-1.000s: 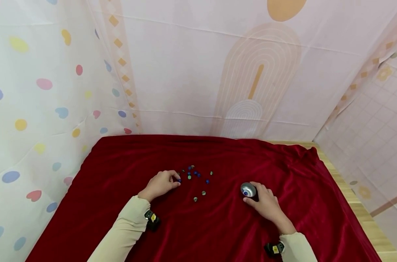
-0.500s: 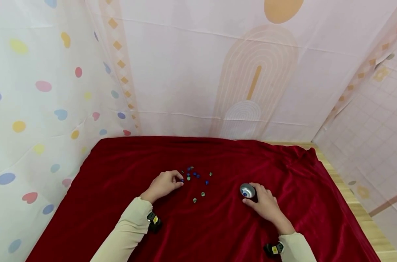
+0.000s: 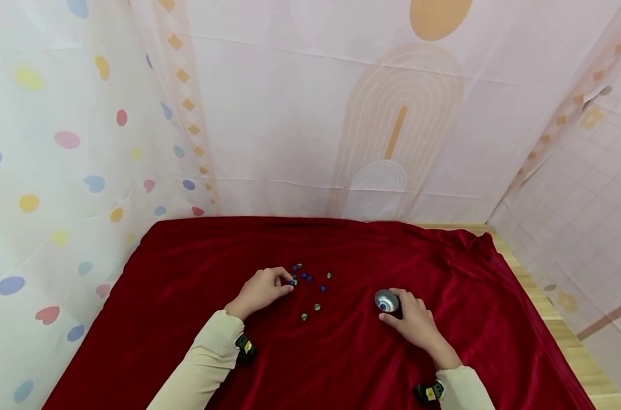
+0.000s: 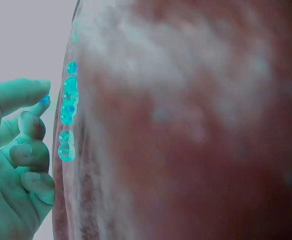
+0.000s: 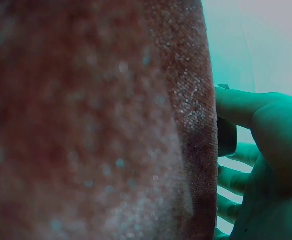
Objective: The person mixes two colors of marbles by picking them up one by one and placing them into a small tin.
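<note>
My left hand [image 3: 261, 291] pinches a blue marble [image 4: 45, 99] between thumb and index finger, the other fingers curled in the left wrist view. Its fingertips are at the left side of a loose group of blue marbles [image 3: 307, 277] and clear, green-tinted ones, partly covering that group. Off to the right, my right hand [image 3: 415, 320] grips a small silver cup [image 3: 387, 298] from its right side, thumb in front and fingers behind. The cup's mouth faces the head camera, and something small and blue [image 3: 382, 307] shows inside. In the right wrist view only the cup's dark side [image 5: 227, 137] appears.
A wrinkled red velvet cloth [image 3: 228, 364] covers the table, whose bare wooden edge [image 3: 561, 307] shows on the right. Between the hands lie a blue marble [image 3: 323, 288] and two greenish marbles, one [image 3: 317, 307] farther back. Patterned curtains [image 3: 279, 114] hang behind and at both sides.
My left hand has moved a little to the right with the blue marble, up to the group of marbles. The right hand and cup have stayed nearly still.
</note>
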Demonstrator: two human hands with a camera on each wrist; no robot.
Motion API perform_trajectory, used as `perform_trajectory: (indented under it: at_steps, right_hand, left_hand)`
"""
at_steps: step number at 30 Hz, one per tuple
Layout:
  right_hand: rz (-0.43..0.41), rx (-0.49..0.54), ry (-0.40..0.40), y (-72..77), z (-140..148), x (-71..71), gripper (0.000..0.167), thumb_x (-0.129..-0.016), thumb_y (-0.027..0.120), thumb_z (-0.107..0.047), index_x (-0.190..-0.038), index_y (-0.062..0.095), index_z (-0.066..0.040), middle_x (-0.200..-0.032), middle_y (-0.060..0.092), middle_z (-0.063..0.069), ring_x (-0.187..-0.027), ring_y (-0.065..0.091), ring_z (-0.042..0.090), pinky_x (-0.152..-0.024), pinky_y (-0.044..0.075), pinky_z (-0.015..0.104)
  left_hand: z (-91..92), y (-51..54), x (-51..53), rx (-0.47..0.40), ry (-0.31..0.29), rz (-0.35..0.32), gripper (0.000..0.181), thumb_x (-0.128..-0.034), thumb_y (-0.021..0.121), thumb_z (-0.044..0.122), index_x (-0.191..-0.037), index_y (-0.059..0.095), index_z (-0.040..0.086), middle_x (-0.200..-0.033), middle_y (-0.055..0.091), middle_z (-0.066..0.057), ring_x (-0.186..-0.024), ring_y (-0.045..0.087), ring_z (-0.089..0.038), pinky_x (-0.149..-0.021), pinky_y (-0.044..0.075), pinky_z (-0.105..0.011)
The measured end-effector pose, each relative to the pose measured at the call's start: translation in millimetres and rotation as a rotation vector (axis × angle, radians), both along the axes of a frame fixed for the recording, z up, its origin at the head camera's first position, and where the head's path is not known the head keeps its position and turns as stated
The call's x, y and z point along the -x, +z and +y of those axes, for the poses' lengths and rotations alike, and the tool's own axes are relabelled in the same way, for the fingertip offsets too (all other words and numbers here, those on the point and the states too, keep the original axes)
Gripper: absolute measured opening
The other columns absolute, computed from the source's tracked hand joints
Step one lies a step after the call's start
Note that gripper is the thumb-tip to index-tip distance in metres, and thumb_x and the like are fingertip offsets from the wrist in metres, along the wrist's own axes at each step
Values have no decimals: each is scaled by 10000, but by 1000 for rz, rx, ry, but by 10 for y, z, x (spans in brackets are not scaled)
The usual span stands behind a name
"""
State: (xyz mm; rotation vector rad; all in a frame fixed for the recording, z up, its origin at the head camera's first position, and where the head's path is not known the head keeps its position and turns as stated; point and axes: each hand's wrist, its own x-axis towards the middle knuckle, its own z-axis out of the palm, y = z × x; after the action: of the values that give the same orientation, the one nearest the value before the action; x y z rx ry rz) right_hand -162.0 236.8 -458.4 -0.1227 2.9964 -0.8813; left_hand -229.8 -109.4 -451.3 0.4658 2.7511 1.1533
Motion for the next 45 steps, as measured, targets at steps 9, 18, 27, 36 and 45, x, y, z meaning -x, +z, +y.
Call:
perform_trajectory:
  at_steps: [9,18,27,36,45]
  right_hand:
    - [-4,-14,-1,6,3,-1,592,-854,725,-320,-1345,483,-97,-1272,561,125,-1111,485,326,-847,374,502]
    - [-6,-15,-2,-11,0,-15,587,-855,725,-323,-1346,486,-106,-1268,564,119,-1102,487,319,-850,381,501]
    - [9,-12,-8,5,-3,-18,594,-850,726,-323,-1346,485,-103,-1265,565,126,-1084,486,311,-814,371,457]
    - [-12,-13,-4,7,-5,-2,602,-860,719,-331,-1361,473,-107,-1288,552,132,-1103,480,319,-836,367,479]
    - [-20,-21,-8,-2,1,-21,601,-861,717,-352,-1359,473,-120,-1285,552,124,-1104,483,327,-828,370,471]
  left_hand:
    - [86,44,12,-8,-8,6,127,-899,682,212,-1003,700,141,-615,525,7,-519,452,-130,-498,379,-256]
    - [206,109,20,-22,-51,17,153,-903,677,215,-1024,698,125,-631,528,14,-523,437,-113,-494,365,-238]
    - [344,174,54,-11,-74,40,137,-903,678,218,-1018,697,145,-636,535,20,-534,445,-105,-500,367,-235]
    - [497,226,55,0,-97,34,140,-904,678,221,-1025,695,153,-612,527,17,-504,420,-100,-476,333,-226]
    - [672,251,45,13,-145,38,164,-907,674,228,-1047,696,145,-652,551,20,-505,420,-94,-485,340,-219]
